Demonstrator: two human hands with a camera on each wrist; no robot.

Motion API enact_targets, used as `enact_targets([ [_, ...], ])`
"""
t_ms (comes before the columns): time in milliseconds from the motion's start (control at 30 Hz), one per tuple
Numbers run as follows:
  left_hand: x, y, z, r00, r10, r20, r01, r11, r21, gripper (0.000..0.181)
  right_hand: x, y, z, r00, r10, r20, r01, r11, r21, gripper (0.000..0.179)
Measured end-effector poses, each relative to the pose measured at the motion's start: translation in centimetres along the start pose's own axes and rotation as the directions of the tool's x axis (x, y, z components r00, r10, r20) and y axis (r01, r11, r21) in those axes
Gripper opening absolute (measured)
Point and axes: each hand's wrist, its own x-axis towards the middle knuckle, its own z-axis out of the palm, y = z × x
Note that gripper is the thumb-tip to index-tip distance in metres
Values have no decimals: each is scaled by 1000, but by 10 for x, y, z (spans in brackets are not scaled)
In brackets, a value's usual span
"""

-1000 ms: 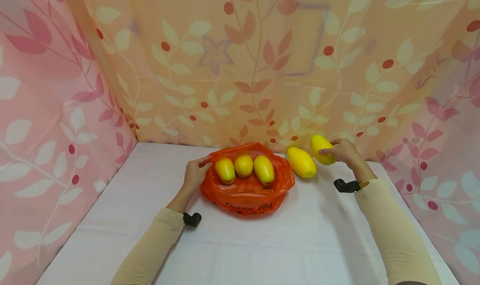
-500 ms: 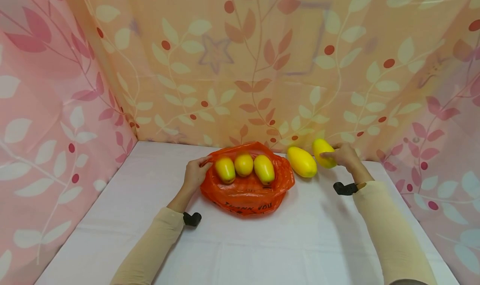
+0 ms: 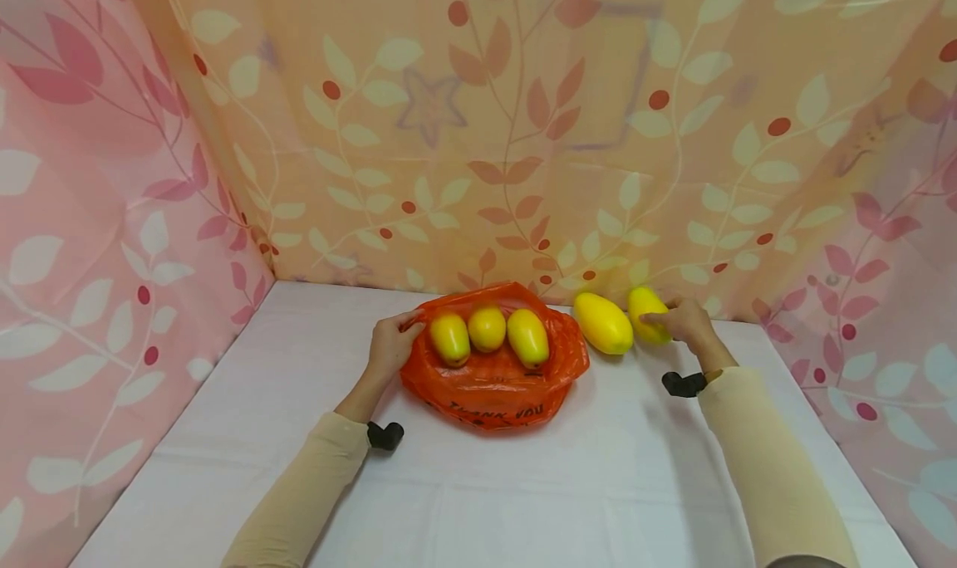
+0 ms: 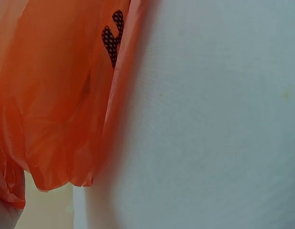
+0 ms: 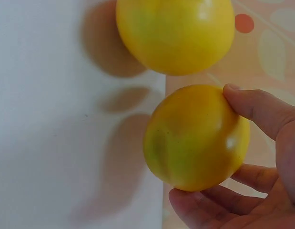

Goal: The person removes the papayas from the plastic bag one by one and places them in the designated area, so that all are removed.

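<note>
A red-orange plastic bag [image 3: 486,394] printed "THANK YOU" lies spread on the table, its far rim raised. Three yellow-green fruits, the left one [image 3: 449,340], the middle one [image 3: 487,329] and the right one [image 3: 527,338], rest in a row in its mouth. My left hand [image 3: 392,344] pinches the bag's left rim; in the left wrist view little of that hand shows. At the back right, my right hand [image 3: 686,322] grips a yellow mango [image 5: 197,138] between thumb and fingers. Another yellow mango [image 3: 602,324] lies just left of it, beside the bag.
The white-covered table [image 3: 486,501] ends at a flowered curtain [image 3: 336,178] behind the fruit. Pink flowered curtains stand on the left [image 3: 112,178] and right [image 3: 897,302]. A black wrist mount [image 3: 385,436] sits on the left arm, another [image 3: 684,384] on the right.
My right hand has lowered the mango down and slightly to the right, beside the other mango. The left hand, the bag and the fruits in it have barely moved.
</note>
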Motion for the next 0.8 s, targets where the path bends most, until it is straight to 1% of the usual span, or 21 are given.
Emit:
enact_targets([
  [167, -1, 2, 1, 1000, 0, -5, 0, 1000, 2, 31, 2, 6, 6, 999, -25, -22, 26, 999, 29, 59],
  [433, -2, 3, 0, 1000, 6, -9, -6, 1000, -12, 31, 1, 11, 10, 999, -22, -38, 23, 1000, 14, 60],
  [600, -2, 3, 0, 1000, 2, -9, -2, 1000, -4, 31, 2, 13, 10, 999, 31, -15, -30, 999, 14, 62],
  [733, -1, 3, 0, 1000, -7, -7, 7, 1000, 1, 31, 5, 14, 11, 997, 77, 4, -77, 997, 11, 70],
  [800, -1, 3, 0, 1000, -10, -7, 10, 1000, 0, 31, 5, 14, 12, 996, 86, 7, -86, 996, 12, 75],
])
